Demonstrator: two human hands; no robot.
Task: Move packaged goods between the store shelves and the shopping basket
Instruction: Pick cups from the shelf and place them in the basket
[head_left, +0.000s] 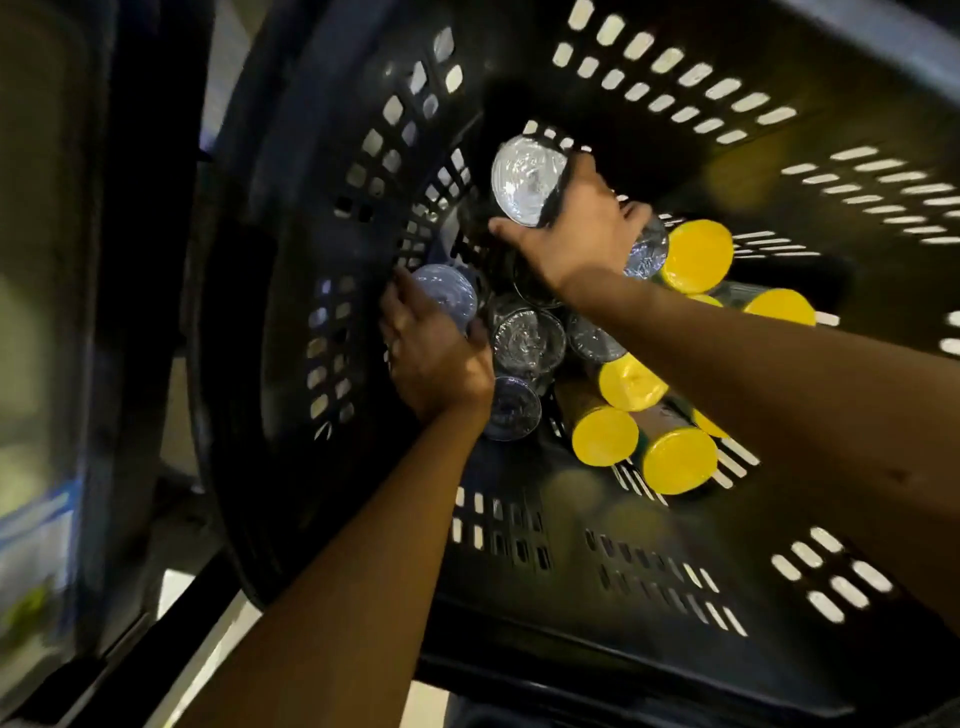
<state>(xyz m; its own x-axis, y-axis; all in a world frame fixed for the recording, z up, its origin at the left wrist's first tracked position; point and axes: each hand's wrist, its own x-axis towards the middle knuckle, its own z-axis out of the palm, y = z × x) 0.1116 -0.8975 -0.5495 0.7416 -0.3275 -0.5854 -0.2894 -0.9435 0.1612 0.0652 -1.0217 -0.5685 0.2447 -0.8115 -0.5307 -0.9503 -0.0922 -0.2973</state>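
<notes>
Both my arms reach down into a deep black perforated shopping basket. My right hand grips a dark can with a silver foil top, tilted and lifted above the pile near the far left corner. My left hand curls round another foil-topped can against the left wall. Several more foil-topped cans stand between my hands on the basket floor. Beside them on the right lie several tubes with yellow lids.
The basket's slotted walls rise on all sides of my hands. Outside its left rim a blurred dark upright and pale blurred shapes show. Pale floor shows below the basket's near left corner.
</notes>
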